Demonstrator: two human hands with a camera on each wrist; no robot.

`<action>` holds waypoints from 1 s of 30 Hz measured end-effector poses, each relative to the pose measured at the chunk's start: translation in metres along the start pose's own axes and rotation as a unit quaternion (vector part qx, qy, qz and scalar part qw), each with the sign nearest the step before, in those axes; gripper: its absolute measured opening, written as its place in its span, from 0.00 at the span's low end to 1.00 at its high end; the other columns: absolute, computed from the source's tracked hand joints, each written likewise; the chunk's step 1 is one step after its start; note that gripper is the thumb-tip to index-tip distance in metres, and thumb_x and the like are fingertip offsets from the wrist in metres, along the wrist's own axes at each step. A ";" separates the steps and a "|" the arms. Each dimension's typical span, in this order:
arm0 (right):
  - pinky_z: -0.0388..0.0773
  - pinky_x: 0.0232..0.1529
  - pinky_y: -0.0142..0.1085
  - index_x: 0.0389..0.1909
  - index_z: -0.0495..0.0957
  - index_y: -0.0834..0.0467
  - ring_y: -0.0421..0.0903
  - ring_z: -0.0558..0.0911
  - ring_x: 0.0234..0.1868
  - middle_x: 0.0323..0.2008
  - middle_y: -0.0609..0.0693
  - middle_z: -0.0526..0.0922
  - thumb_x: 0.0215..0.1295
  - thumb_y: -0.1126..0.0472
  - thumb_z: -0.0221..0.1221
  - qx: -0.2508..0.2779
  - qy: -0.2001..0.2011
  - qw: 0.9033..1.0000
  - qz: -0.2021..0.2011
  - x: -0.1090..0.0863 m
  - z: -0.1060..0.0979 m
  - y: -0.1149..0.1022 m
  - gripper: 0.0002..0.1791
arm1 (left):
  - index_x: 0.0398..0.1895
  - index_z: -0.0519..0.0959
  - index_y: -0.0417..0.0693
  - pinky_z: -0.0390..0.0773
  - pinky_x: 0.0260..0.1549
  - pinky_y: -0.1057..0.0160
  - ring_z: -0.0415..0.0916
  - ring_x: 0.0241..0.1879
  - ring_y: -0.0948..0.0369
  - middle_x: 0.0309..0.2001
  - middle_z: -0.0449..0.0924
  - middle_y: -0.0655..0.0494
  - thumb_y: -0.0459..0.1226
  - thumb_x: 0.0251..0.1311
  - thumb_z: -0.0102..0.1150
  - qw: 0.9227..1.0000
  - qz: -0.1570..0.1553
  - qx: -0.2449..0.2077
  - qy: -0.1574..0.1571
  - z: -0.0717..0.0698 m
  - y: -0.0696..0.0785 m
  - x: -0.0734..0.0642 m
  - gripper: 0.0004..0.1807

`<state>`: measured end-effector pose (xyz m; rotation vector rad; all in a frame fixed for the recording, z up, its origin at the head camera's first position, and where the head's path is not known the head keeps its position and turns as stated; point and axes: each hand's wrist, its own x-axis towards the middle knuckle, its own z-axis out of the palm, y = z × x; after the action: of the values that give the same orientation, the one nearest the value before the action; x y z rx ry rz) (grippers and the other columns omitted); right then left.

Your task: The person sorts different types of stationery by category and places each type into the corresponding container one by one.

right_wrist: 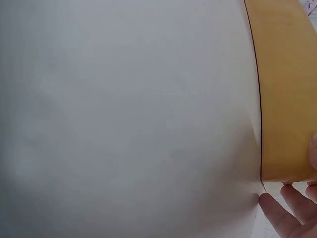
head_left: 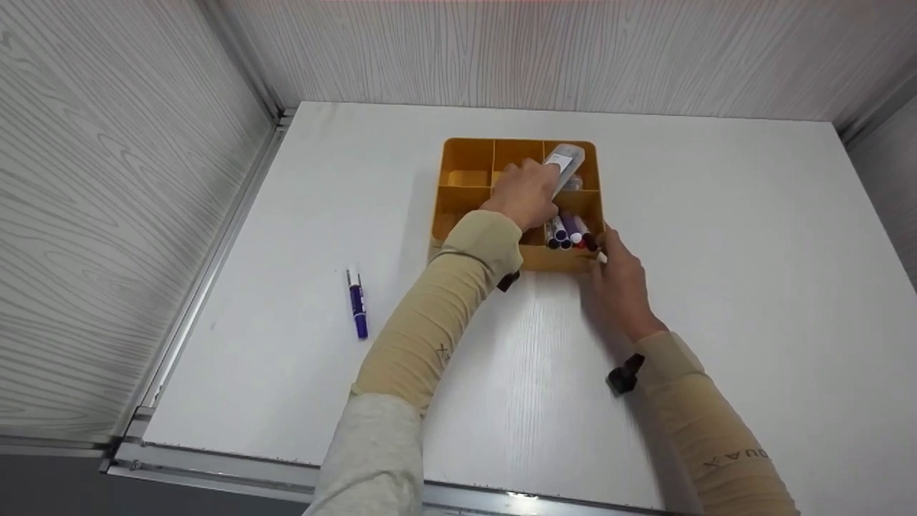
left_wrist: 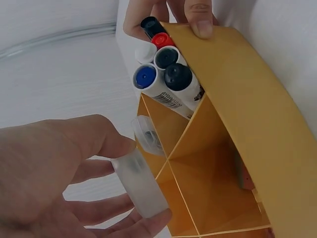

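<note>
**Asker:** Plastic made up the tray, didn't it? What did it look like?

**Describer:** Yes. The yellow-orange organiser tray [head_left: 466, 154] was square, smooth and matte, split by thin straight walls into compartments. It sat on a white table [head_left: 716, 236] with a faint wood grain, toward the table's far edge.

**Asker:** What was the left hand doing?

**Describer:** The left hand [head_left: 526, 195] hovered over the middle of the tray, its fingers curled around a frosted translucent case [head_left: 564, 166]. The case was long and flat with rounded corners, and it slanted up over the tray's far right compartment. In the left wrist view the fingertips [left_wrist: 116, 144] pinched it by its narrow sides.

**Asker:** And the right hand?

**Describer:** The right hand [head_left: 620, 279] held the tray's near right corner. Its thumb pressed the outside of the wall and its fingers wrapped the corner.

**Asker:** Was anything inside the tray?

**Describer:** A bundle of cylindrical markers [head_left: 569, 233] lay in the near right compartment, white barrels with glossy blue, black and red caps. A small clear rounded object, too indistinct to name, sat in the compartment beyond them.

**Asker:** Anything outside the tray?

**Describer:** One purple marker [head_left: 357, 301] with a white cap lay on the table well to the left of the tray.
</note>
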<state>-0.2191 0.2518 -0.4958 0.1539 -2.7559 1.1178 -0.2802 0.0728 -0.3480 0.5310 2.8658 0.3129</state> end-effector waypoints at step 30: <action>0.72 0.64 0.51 0.54 0.66 0.60 0.56 0.78 0.61 0.59 0.62 0.79 0.71 0.64 0.58 -0.005 0.017 0.999 -0.031 -0.003 0.001 0.002 0.16 | 0.58 0.81 0.52 0.78 0.53 0.60 0.71 0.52 0.54 0.54 0.81 0.52 0.38 0.71 0.55 0.994 -0.012 -0.079 0.073 0.018 0.018 0.031 0.15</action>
<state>-0.2167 0.2526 -0.4987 0.2156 -2.7058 1.0813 -0.2983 0.1041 -0.3658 0.4624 2.9502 0.5935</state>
